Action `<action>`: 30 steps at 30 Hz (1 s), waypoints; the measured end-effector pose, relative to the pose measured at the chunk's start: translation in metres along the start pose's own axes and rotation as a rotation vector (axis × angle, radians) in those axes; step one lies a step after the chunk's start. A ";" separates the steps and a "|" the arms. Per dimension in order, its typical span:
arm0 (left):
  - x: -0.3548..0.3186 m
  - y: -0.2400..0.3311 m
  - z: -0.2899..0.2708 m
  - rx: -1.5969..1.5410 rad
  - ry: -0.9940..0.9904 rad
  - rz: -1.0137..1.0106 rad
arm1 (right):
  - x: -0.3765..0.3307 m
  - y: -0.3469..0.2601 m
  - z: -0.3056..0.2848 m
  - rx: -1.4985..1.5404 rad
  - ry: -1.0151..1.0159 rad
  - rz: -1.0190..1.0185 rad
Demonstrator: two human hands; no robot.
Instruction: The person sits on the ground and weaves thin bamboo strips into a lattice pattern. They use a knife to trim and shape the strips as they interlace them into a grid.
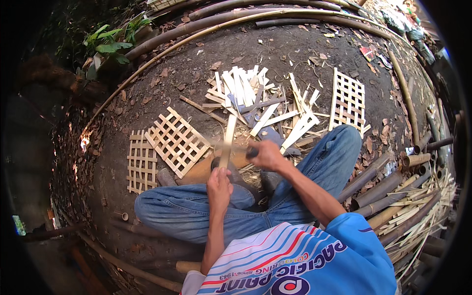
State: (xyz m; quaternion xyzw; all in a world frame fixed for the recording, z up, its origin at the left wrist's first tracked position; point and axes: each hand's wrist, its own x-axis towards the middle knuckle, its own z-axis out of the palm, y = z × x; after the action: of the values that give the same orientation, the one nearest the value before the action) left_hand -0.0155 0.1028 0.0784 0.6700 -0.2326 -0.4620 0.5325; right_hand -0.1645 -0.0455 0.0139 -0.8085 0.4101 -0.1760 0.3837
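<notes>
My left hand (220, 188) is closed round the lower end of a flat, pale bamboo strip (230, 129), which stands up away from me between my knees. In my right hand (268, 155) is the dark handle (252, 152) of a knife. Its blade, smeared by motion, reaches left across the strip; whether it cuts into the strip I cannot tell. Below the blade lies a brown piece of wood or bamboo (197, 170). Just beyond my hands, many loose bamboo strips (241, 84) lie in a heap on the ground.
Two woven bamboo lattices (178, 142) (141, 163) lie at the left, and another lattice (347, 102) at the right. Cut bamboo poles (376, 189) and thin slivers (418, 209) pile up on my right. Long poles (196, 27) border the far ground. My jeans-clad legs (172, 209) are bent wide.
</notes>
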 end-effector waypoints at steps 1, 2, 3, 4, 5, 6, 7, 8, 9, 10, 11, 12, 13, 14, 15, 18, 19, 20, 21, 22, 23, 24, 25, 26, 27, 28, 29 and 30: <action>0.002 0.001 0.002 -0.005 -0.021 -0.008 | -0.006 -0.011 0.003 -0.025 -0.041 0.003; 0.002 0.003 0.001 -0.007 -0.036 -0.008 | -0.008 -0.017 0.005 -0.050 -0.083 0.005; 0.001 0.006 0.001 -0.010 -0.050 -0.009 | -0.006 -0.018 0.007 -0.051 -0.110 0.032; -0.001 0.008 0.002 -0.018 -0.072 -0.008 | -0.004 -0.017 0.006 -0.060 -0.133 0.063; -0.001 0.006 0.000 -0.018 -0.061 -0.017 | -0.003 -0.014 0.006 -0.069 -0.157 0.093; -0.002 0.004 -0.006 -0.018 -0.049 -0.026 | -0.003 -0.006 0.011 -0.072 -0.118 0.103; -0.001 0.003 -0.008 -0.025 -0.036 -0.023 | 0.004 0.009 0.018 -0.082 -0.074 0.102; -0.008 0.010 -0.006 0.002 -0.055 -0.040 | 0.003 0.031 0.030 -0.085 -0.033 0.120; -0.019 0.019 -0.003 0.030 -0.074 -0.056 | 0.011 0.063 0.029 0.037 0.146 0.189; -0.027 0.026 -0.007 0.064 -0.078 -0.066 | 0.025 0.087 0.018 0.168 0.152 0.392; -0.034 0.019 -0.013 0.029 -0.077 -0.057 | 0.032 0.082 0.007 0.159 0.100 0.420; -0.033 0.013 -0.015 0.031 -0.038 -0.065 | 0.030 0.070 -0.014 0.134 0.055 0.456; -0.029 0.006 -0.012 0.028 -0.014 -0.068 | 0.024 0.050 -0.017 0.190 0.045 0.497; -0.025 0.002 -0.009 0.029 0.006 -0.069 | 0.018 0.051 -0.004 0.111 0.124 0.255; -0.020 -0.003 -0.010 0.060 0.021 -0.033 | 0.011 0.025 -0.001 0.045 0.033 0.202; -0.015 0.001 -0.006 0.074 -0.055 0.014 | 0.004 0.013 0.009 -0.001 -0.046 0.236; -0.018 0.002 -0.009 0.077 -0.065 -0.010 | 0.004 0.021 0.018 0.006 -0.042 0.276; -0.022 0.005 -0.015 0.080 -0.066 -0.025 | 0.012 0.034 0.018 0.037 -0.052 0.389; -0.022 0.007 -0.017 0.082 -0.082 -0.042 | 0.019 0.056 0.009 0.063 -0.053 0.514; -0.021 0.006 -0.017 0.103 -0.058 -0.056 | 0.022 0.061 0.000 0.085 -0.065 0.635; -0.020 0.005 -0.016 0.124 -0.035 -0.070 | 0.021 0.063 -0.002 0.039 0.013 0.531; -0.018 0.004 -0.015 0.145 -0.012 -0.084 | 0.019 0.062 0.001 0.042 0.009 0.467; -0.014 -0.002 -0.012 0.111 -0.034 -0.063 | 0.017 0.051 0.004 0.041 0.000 0.399; -0.007 -0.008 -0.013 0.084 -0.052 -0.040 | 0.016 0.033 0.004 0.048 -0.010 0.328; -0.001 -0.011 -0.014 0.057 -0.070 -0.016 | 0.013 0.017 -0.001 0.092 -0.080 0.262; 0.002 -0.007 -0.011 0.059 -0.108 -0.014 | 0.014 0.021 -0.001 0.035 -0.043 0.285; 0.001 -0.003 -0.008 0.059 -0.140 -0.020 | 0.013 0.031 0.004 -0.023 -0.015 0.312; -0.002 0.000 -0.006 0.060 -0.173 -0.026 | 0.014 0.041 0.009 -0.080 0.011 0.338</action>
State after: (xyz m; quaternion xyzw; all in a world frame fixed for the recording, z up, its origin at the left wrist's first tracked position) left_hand -0.0112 0.1071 0.0788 0.6462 -0.2827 -0.5177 0.4842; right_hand -0.1726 -0.0673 -0.0235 -0.7415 0.5491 -0.0968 0.3732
